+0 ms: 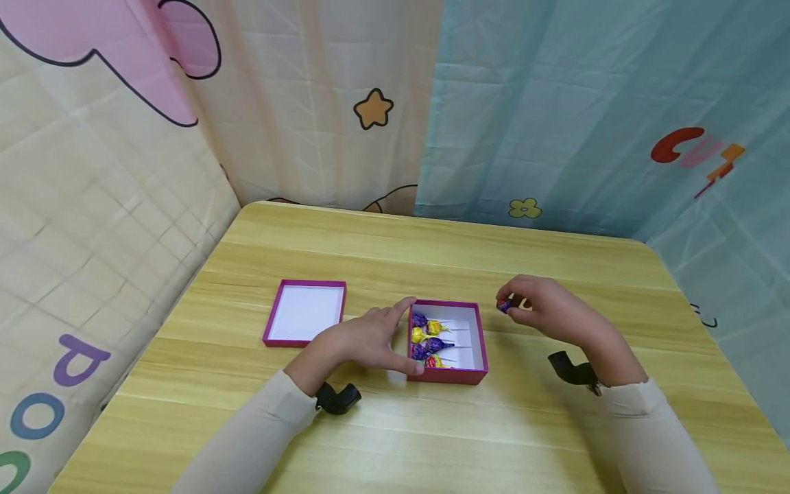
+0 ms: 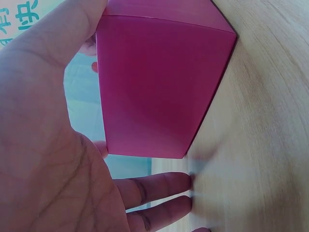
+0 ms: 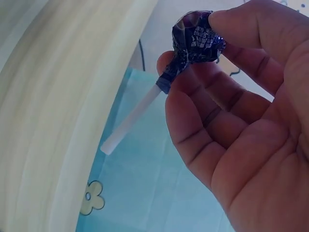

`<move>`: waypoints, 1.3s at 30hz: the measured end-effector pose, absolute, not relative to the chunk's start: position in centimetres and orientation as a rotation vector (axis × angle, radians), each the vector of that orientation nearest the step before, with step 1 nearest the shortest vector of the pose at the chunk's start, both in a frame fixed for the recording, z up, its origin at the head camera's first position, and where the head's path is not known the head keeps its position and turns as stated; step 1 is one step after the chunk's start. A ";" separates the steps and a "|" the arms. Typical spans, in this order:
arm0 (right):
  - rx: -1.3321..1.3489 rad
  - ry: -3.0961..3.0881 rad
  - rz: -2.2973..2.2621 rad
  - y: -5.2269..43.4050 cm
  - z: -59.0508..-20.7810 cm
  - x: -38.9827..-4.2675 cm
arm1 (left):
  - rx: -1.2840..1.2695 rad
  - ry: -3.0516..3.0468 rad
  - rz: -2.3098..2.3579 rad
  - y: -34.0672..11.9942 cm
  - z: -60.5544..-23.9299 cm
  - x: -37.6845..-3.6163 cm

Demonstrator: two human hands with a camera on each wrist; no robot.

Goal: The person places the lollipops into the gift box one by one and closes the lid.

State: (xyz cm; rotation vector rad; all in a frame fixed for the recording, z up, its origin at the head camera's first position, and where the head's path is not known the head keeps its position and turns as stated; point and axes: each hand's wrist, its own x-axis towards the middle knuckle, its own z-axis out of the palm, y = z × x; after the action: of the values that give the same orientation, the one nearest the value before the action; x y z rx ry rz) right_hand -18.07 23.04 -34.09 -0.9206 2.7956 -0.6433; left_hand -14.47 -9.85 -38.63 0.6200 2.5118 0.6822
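Now the right hand (image 1: pixel 549 310) pinches a purple lollipop (image 3: pixel 193 41) just beside the pink box (image 1: pixel 478 343); the left hand (image 1: pixel 370 339) rests open-fingered against the box's side. Next it likely needs lowering in beside the others.

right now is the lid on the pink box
No, the lid lies open side up on the table, left of the pink box, whose lollipops show.

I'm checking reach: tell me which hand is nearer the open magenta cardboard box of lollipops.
Left. The left hand touches the magenta cardboard box; the right hand hovers beside it, pinching a purple-wrapped lollipop.
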 end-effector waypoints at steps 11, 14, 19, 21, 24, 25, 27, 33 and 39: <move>-1.065 2.788 -0.648 20.7 -33.1 -16.9 | 0.637 2.519 0.677 -9.9 -38.6 -14.5; -1.071 2.777 -0.632 19.9 -32.9 -16.8 | 0.635 2.519 0.678 -9.9 -38.5 -14.5; -1.071 2.743 -0.620 18.7 -32.6 -16.7 | 0.631 2.517 0.686 -9.9 -38.4 -14.5; -1.075 2.731 -0.615 18.2 -32.6 -16.7 | 0.632 2.517 0.690 -9.9 -38.4 -14.5; -1.098 2.721 -0.602 17.4 -32.4 -16.6 | 0.631 2.517 0.694 -9.9 -38.4 -14.5; -1.108 2.716 -0.602 17.2 -32.4 -16.6 | 0.631 2.517 0.695 -9.9 -38.4 -14.5; -1.138 2.703 -0.602 16.8 -32.4 -16.7 | 0.631 2.516 0.697 -9.9 -38.4 -14.5; -1.200 2.652 -0.575 15.7 -33.1 -17.1 | 0.632 2.504 0.698 -9.9 -38.4 -14.5; -1.267 2.622 -0.529 14.8 -33.4 -17.2 | 0.631 2.500 0.703 -10.0 -38.4 -14.5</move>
State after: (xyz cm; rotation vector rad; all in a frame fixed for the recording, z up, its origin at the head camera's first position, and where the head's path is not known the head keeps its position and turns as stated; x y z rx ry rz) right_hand -17.19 14.78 -33.43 -1.2673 2.6224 -0.5290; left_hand -14.51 -9.96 -38.38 0.6315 2.4997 0.7031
